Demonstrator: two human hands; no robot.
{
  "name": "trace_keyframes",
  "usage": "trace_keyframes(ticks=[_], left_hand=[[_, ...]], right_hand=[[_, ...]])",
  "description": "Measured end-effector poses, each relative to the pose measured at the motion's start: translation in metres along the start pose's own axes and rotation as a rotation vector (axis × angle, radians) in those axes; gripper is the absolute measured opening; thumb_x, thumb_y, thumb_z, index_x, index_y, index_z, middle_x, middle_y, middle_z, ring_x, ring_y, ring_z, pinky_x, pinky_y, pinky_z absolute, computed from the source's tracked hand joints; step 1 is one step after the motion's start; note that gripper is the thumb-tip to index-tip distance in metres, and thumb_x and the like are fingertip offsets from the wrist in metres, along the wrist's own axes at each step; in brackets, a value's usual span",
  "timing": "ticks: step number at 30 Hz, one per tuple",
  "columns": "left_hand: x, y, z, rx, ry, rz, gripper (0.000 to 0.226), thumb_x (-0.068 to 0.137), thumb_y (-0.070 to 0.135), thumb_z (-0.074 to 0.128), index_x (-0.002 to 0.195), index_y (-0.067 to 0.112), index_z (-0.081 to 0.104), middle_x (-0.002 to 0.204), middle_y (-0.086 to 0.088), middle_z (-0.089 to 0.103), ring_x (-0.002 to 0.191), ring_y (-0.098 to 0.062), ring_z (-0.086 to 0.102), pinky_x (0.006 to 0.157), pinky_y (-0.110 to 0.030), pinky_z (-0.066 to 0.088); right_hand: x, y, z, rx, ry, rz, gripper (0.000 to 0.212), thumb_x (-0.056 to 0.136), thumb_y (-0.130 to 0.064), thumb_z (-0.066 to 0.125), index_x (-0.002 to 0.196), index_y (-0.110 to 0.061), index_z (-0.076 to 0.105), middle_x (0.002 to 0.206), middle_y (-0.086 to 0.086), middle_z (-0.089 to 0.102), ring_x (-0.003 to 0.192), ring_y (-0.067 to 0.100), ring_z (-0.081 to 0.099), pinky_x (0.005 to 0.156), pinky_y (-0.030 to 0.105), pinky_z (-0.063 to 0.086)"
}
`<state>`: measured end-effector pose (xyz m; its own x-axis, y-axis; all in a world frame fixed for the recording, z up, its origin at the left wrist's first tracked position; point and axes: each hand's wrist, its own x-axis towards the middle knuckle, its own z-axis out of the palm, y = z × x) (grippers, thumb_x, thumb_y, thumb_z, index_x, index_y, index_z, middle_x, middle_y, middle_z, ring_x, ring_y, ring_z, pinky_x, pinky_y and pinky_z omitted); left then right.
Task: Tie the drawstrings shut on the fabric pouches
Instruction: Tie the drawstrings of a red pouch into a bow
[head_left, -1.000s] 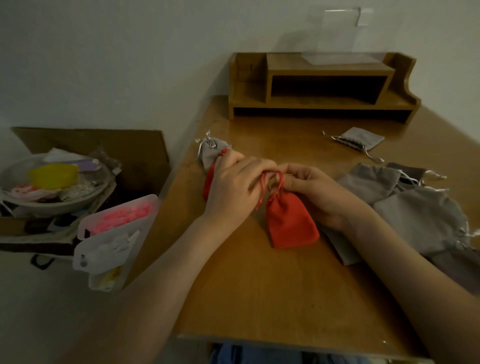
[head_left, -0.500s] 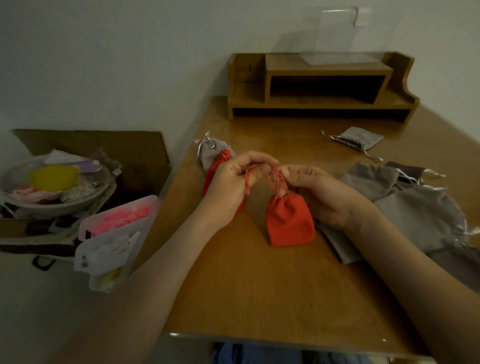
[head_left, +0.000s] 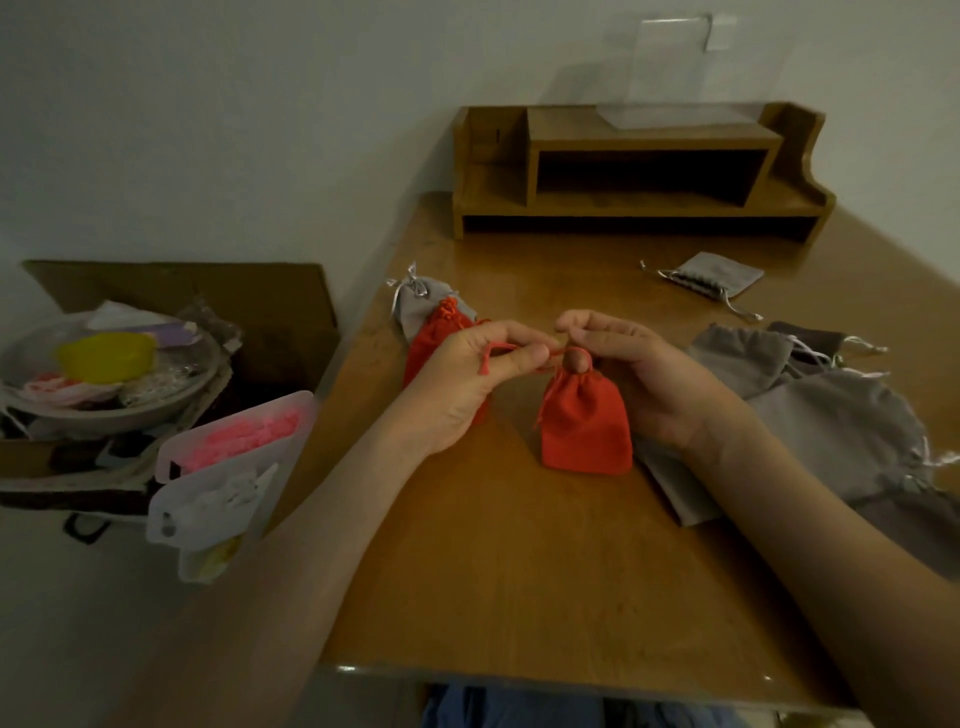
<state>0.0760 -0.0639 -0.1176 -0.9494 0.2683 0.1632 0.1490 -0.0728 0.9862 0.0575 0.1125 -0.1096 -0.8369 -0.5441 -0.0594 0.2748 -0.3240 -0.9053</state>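
Red fabric pouch (head_left: 584, 423), centre of the wooden desk (head_left: 493, 561), standing upright on its base with the neck gathered and pointing up toward the fingers. Its red drawstring (head_left: 511, 349) runs from the neck leftward, drawn across the gap between the two hands, and forms a small loop just above the neck.

The left hand (head_left: 470, 374) pinches the cord between thumb and curled fingers, and one short cord end sticks out beside the thumb. The right hand (head_left: 641, 371) is curled over the neck of the pouch from the right and pinches the cord there. How the thumb sits in the loop cannot be made out. Both forearms come in from the near edge of the desk.

Behind the left hand lies a second red pouch (head_left: 434, 335), partly hidden. Just behind that lies a grey pouch with silver ties (head_left: 421, 296), its neck drawn in, near the desk's left edge. To the right of the right hand, a heap of grey pouches (head_left: 841, 415) lies flat and overlapping, with a darker pouch (head_left: 808, 332) at its far side. One small grey pouch (head_left: 719, 273) lies apart, further back.

Against the wall at the back of the desk stands a wooden shelf unit (head_left: 639, 208). Off the desk to the left is a cardboard box (head_left: 218, 296). In front of it is a round bowl (head_left: 104, 410) holding a yellow object (head_left: 106, 356), and beside the bowl a pale plastic container (head_left: 228, 483) with pink contents.
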Motion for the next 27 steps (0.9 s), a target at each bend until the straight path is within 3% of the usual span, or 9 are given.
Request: trace_keyframes(ticks=[4, 8, 10, 13, 16, 21, 23, 27], left_hand=[[0.002, -0.009, 0.001, 0.296, 0.162, 0.047, 0.012, 0.085, 0.010, 0.068, 0.087, 0.022, 0.069, 0.087, 0.003, 0.071, 0.086, -0.011, 0.067, 0.080, -0.021, 0.052], [0.001, -0.012, 0.002, 0.662, 0.289, 0.158, 0.005, 0.085, 0.018, 0.071, 0.084, 0.021, 0.067, 0.070, 0.013, 0.057, 0.062, 0.006, 0.053, 0.059, -0.007, 0.039], [-0.002, -0.010, 0.004, 0.802, 0.332, 0.274, 0.003, 0.084, 0.016, 0.070, 0.084, 0.013, 0.068, 0.069, 0.019, 0.047, 0.065, 0.002, 0.049, 0.061, -0.007, 0.037], [-0.004, -0.009, 0.005, 0.905, 0.381, 0.426, 0.006, 0.084, 0.016, 0.069, 0.085, 0.010, 0.068, 0.070, 0.026, 0.040, 0.072, -0.006, 0.041, 0.068, -0.019, 0.037], [-0.002, -0.012, 0.004, 0.956, 0.357, 0.546, 0.011, 0.085, 0.023, 0.065, 0.085, 0.012, 0.066, 0.073, 0.023, 0.045, 0.077, 0.000, 0.036, 0.070, -0.025, 0.033], [0.000, -0.016, 0.002, 0.974, 0.359, 0.581, 0.014, 0.086, 0.024, 0.061, 0.087, 0.011, 0.067, 0.079, 0.017, 0.050, 0.077, 0.002, 0.035, 0.068, -0.020, 0.031], [0.000, -0.015, 0.003, 0.876, 0.345, 0.519, 0.010, 0.088, 0.021, 0.063, 0.088, 0.011, 0.067, 0.078, 0.015, 0.056, 0.074, 0.000, 0.043, 0.067, -0.016, 0.037], [-0.001, -0.011, 0.005, 0.624, 0.308, 0.363, 0.006, 0.091, 0.014, 0.062, 0.089, 0.014, 0.067, 0.077, 0.013, 0.064, 0.073, 0.003, 0.059, 0.065, -0.013, 0.045]], right_hand=[[0.000, 0.002, 0.002, -0.077, 0.043, -0.042, 0.009, 0.091, -0.008, 0.047, 0.095, -0.012, 0.054, 0.063, 0.002, 0.052, 0.057, 0.011, 0.051, 0.053, 0.018, 0.045], [0.003, 0.009, 0.002, -0.113, 0.062, -0.029, 0.013, 0.095, -0.003, 0.043, 0.096, -0.010, 0.054, 0.062, 0.001, 0.056, 0.055, 0.009, 0.054, 0.053, 0.018, 0.047], [0.004, 0.011, 0.002, -0.114, 0.022, 0.003, 0.015, 0.094, -0.003, 0.044, 0.101, -0.010, 0.056, 0.068, 0.002, 0.060, 0.060, 0.009, 0.057, 0.056, 0.019, 0.049], [0.003, 0.011, 0.002, -0.169, -0.015, 0.057, 0.019, 0.094, -0.004, 0.045, 0.110, -0.007, 0.056, 0.079, 0.005, 0.062, 0.070, 0.012, 0.059, 0.064, 0.022, 0.051], [0.002, 0.010, 0.004, -0.214, -0.045, 0.044, 0.018, 0.091, -0.006, 0.048, 0.106, -0.007, 0.058, 0.070, 0.003, 0.060, 0.065, 0.011, 0.058, 0.064, 0.023, 0.049], [0.003, 0.012, 0.003, -0.335, -0.020, 0.035, 0.021, 0.086, -0.010, 0.056, 0.107, -0.005, 0.058, 0.088, 0.010, 0.065, 0.075, 0.017, 0.061, 0.069, 0.026, 0.050], [0.003, 0.014, 0.003, -0.367, 0.043, -0.032, 0.009, 0.089, -0.005, 0.054, 0.096, -0.007, 0.058, 0.082, 0.012, 0.059, 0.070, 0.017, 0.056, 0.065, 0.026, 0.046], [0.002, 0.011, 0.007, -0.363, 0.106, -0.142, 0.015, 0.094, -0.003, 0.047, 0.084, -0.011, 0.054, 0.077, 0.006, 0.055, 0.068, 0.013, 0.054, 0.062, 0.021, 0.044]])
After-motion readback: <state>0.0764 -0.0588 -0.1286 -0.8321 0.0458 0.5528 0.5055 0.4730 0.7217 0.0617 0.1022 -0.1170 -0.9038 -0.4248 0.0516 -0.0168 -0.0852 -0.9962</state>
